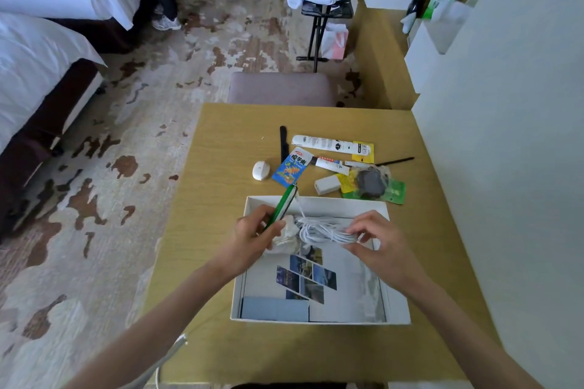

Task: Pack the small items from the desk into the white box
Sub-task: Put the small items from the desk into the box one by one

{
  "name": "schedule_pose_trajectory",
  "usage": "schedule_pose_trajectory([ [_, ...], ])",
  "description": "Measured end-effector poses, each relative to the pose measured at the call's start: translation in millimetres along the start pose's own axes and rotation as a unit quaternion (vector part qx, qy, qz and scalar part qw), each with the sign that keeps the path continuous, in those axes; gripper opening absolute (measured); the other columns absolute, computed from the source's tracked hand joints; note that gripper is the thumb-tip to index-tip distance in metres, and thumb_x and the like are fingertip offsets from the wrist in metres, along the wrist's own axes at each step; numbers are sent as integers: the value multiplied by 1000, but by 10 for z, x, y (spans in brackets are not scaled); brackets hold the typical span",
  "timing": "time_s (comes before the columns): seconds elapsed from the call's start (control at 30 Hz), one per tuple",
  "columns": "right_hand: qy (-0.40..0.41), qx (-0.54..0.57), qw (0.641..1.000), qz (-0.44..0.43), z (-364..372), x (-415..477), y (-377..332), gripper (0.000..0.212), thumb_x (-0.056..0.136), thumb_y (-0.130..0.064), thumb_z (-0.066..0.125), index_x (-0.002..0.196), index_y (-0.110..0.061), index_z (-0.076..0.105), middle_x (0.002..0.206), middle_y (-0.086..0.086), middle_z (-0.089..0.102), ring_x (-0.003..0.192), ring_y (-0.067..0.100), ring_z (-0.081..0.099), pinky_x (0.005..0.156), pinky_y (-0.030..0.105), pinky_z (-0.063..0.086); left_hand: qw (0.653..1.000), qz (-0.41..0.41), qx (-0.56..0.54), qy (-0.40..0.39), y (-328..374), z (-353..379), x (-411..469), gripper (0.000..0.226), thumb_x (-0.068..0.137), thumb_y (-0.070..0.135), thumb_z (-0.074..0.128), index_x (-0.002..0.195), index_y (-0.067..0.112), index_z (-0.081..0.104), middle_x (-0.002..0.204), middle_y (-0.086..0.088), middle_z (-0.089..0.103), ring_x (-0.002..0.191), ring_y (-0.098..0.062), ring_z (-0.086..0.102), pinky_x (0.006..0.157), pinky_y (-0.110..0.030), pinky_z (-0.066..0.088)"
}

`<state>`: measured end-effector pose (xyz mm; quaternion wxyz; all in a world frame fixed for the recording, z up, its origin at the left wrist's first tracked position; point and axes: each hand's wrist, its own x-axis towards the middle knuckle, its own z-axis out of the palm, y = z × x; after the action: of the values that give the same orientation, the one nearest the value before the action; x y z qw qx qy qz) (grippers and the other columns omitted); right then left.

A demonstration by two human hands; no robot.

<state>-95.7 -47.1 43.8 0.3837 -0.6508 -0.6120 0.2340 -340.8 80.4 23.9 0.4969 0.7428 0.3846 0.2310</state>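
The white box (pixel 395 309) lies open on the wooden desk (pixel 218 148), with a photo card (pixel 306 278) and a blue card (pixel 275 309) inside. My left hand (pixel 256 235) holds a green and white pen (pixel 284 204) over the box's far left corner, above a crumpled white item (pixel 286 243). My right hand (pixel 374 238) grips a coiled white cable (pixel 319 230) over the box. Beyond the box lie a white oval item (pixel 261 170), a blue snack packet (pixel 290 167), a white tube (pixel 322 143), a small tube (pixel 331 165), a white adapter (pixel 327 184) and a grey item on green packaging (pixel 371 183).
A black strap (pixel 283 142), a yellow packet (pixel 362 151) and a thin black stick (pixel 395 162) also lie on the desk. A padded stool (pixel 281 88) stands at the far edge. A white wall (pixel 505 136) borders the right. Beds (pixel 41 50) stand on the left.
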Motion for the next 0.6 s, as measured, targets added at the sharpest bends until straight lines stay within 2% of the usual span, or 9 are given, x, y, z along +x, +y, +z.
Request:
schedule_pose_trajectory([
  [0.1,-42,-55,997,-21,137,-168,6,21,75,-8,79,89,-18,67,95,-14,56,82,5,57,70,14,46,998,-33,51,0,-15,-6,-56,4,92,35,57,89,33,55,72,2,66,57,-11,63,49,-23,48],
  [0.17,-70,-96,993,-18,214,-235,88,21,75,-7,78,90,-18,67,93,-13,54,80,-1,54,70,10,42,993,-42,107,-9,6,2,-80,8,93,38,55,91,31,53,72,4,64,59,-13,62,50,-24,47],
  [0.3,-74,-150,985,42,317,-202,301,19,76,-7,77,87,-18,66,91,-10,52,76,-1,54,68,4,37,986,-37,160,-42,65,49,-120,13,94,38,53,97,26,54,82,1,67,67,-18,65,58,-35,54],
  [0.37,-80,-170,979,72,376,-128,358,15,79,-7,74,87,-17,66,95,-7,51,78,7,57,69,8,40,980,-40,191,-47,48,64,-137,19,94,39,52,103,21,55,82,5,64,66,-15,64,56,-31,52],
  [0.47,-121,-209,968,74,494,-35,374,13,83,-6,66,92,-15,64,105,-2,48,83,20,59,71,29,49,969,-31,237,-57,-7,75,-161,23,93,42,53,102,21,57,83,3,63,64,-13,57,55,-27,46],
  [0.53,-155,-259,950,80,564,-19,368,18,83,-13,66,101,-17,64,113,-1,45,84,22,58,69,31,49,958,-13,275,-77,-28,82,-182,26,93,44,52,104,22,58,90,1,65,70,-15,58,59,-30,46],
  [0.6,-165,-295,938,82,603,-32,360,28,80,-28,70,107,-20,64,115,-1,43,86,21,56,69,29,46,948,5,305,-96,-46,96,-206,28,93,45,51,106,21,58,94,0,66,77,-18,61,63,-33,49],
])
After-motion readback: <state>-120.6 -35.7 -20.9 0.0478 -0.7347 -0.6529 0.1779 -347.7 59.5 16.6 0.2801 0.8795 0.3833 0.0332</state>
